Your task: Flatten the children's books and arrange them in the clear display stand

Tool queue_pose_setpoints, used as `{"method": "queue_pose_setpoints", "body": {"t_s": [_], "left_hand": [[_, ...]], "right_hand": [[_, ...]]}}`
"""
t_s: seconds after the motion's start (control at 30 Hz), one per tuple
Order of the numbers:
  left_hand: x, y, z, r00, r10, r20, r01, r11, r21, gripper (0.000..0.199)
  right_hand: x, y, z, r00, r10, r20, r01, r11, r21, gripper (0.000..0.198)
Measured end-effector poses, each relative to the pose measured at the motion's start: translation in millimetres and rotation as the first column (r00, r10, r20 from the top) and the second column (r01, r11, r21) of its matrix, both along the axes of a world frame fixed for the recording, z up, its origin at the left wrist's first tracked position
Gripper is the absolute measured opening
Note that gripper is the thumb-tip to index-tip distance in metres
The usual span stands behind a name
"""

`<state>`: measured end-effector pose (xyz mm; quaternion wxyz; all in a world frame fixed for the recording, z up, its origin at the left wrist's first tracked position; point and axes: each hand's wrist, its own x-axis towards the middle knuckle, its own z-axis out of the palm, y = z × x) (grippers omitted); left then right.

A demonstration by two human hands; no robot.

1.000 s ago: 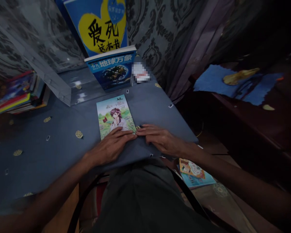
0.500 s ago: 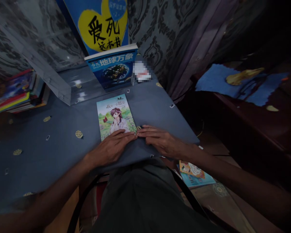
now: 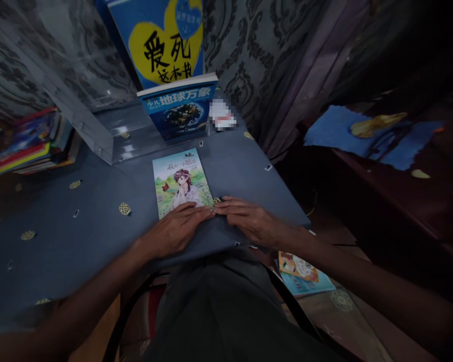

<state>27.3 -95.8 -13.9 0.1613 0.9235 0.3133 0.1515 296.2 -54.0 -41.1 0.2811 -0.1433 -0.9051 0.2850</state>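
A closed book [image 3: 181, 183] with a light green cover and a drawn figure lies flat on the grey-blue table, near its front edge. My left hand [image 3: 175, 229] rests across the book's lower edge and covers part of it, fingers stretched out to the right. At the book's lower right corner, my right hand [image 3: 249, 218] lies with its fingers extended to the left. The fingertips of both hands meet or nearly meet there. Neither hand is wrapped round anything.
Behind the book, a blue book with a globe [image 3: 181, 113] and a taller blue-and-yellow book [image 3: 162, 45] stand upright by a clear stand [image 3: 94, 138]. A book stack [image 3: 33, 143] lies at left. Books [image 3: 305, 276] lie lower right, below the table; blue cloth [image 3: 332, 128] lies at right.
The view has shifted slightly, so the books and table appear a little lower and further right. Both hands keep the same place at the book's lower edge.
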Motion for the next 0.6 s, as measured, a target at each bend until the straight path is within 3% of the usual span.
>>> {"method": "queue_pose_setpoints", "body": {"t_s": [0.2,0.27,0.33,0.4,0.47,0.53,0.6], "left_hand": [[1,-3,10.9,0.999,0.021,0.036,-0.019,0.998,-0.065,0.047],[-3,-3,13.5,0.992,0.085,0.098,-0.076,0.993,-0.091,0.046],[-10,-2,11.3,0.96,0.225,0.168,-0.214,0.973,-0.08,0.042],[-21,3,4.3,0.881,0.417,0.224,-0.419,0.907,-0.041,0.041],[-32,9,-5.0,0.771,0.589,0.243,-0.603,0.797,-0.018,0.045],[-41,16,-13.1,0.683,0.697,0.22,-0.705,0.707,-0.052,0.05],[-47,21,-17.7,0.643,0.739,0.204,-0.732,0.67,-0.124,0.053]], "right_hand": [[3,2,5,1.0,-0.016,-0.013,0.015,0.997,-0.079,0.03],[2,3,9,0.998,-0.057,0.002,0.057,0.989,-0.137,0.031],[-1,6,12,0.993,-0.11,0.033,0.114,0.98,-0.163,0.03],[-9,10,12,0.98,-0.18,0.078,0.19,0.971,-0.144,0.027],[-20,16,10,0.958,-0.263,0.114,0.273,0.958,-0.086,0.026],[-33,24,6,0.931,-0.344,0.117,0.349,0.937,-0.016,0.027],[-46,31,4,0.914,-0.392,0.104,0.391,0.92,0.034,0.029]]}}
